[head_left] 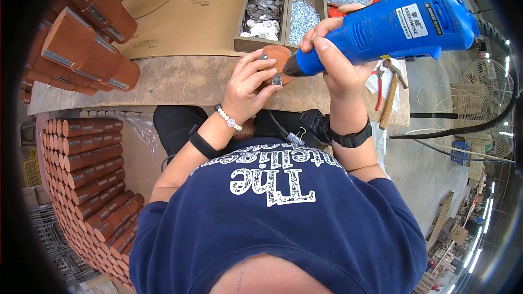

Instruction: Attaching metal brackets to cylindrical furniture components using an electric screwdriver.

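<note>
Nearest, the navy cloth T-shirt (272, 239) carries large white letters. Before it, the left hand (248, 84) grips a reddish-brown rounded piece (282, 55) over the worn wooden desk (180, 79), with a small grey metal part (277, 80) near its thumb. The right hand (339, 62) is closed around a blue plastic power tool (370, 32); its black pointed nose is close to the metal part, but whether they touch I cannot tell. To work well, I think, one should hold this part flat, keep the tool straight, and keep the fingertips away from the nose. The tool bears a white label (412, 22) with clear dark print. Farther, beside a two-compartment wooden box (256, 45), the brown cardboard sheet (180, 27) shows smaller print.
</note>
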The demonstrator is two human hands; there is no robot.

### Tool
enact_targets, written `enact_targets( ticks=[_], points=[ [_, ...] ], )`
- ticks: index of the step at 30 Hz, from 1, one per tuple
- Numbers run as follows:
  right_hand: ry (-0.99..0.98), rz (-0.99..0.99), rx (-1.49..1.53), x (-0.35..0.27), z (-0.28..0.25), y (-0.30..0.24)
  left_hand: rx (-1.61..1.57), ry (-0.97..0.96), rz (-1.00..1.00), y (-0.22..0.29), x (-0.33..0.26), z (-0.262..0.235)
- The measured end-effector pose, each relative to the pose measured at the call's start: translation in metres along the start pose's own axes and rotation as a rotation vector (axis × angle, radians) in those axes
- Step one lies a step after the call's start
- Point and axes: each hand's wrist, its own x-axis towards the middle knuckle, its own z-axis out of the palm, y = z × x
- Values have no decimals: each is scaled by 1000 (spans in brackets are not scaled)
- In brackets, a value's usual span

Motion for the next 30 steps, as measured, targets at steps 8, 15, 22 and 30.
enact_targets(
  ticks=[8, 15, 22, 30],
  points=[
    [-163, 17, -165, 2, 0, -1, 5, 16, 10, -1, 1, 1],
    [-172, 69, -149, 5, 2, 2, -7, 2, -10, 5, 2, 0],
    [-79, 53, -57, 5, -4, 6, 18, -17, -4, 3, 0, 0],
    [89, -81, 141, 8, -17, -12, 169, -89, -67, 20, 13, -4]
  ],
)
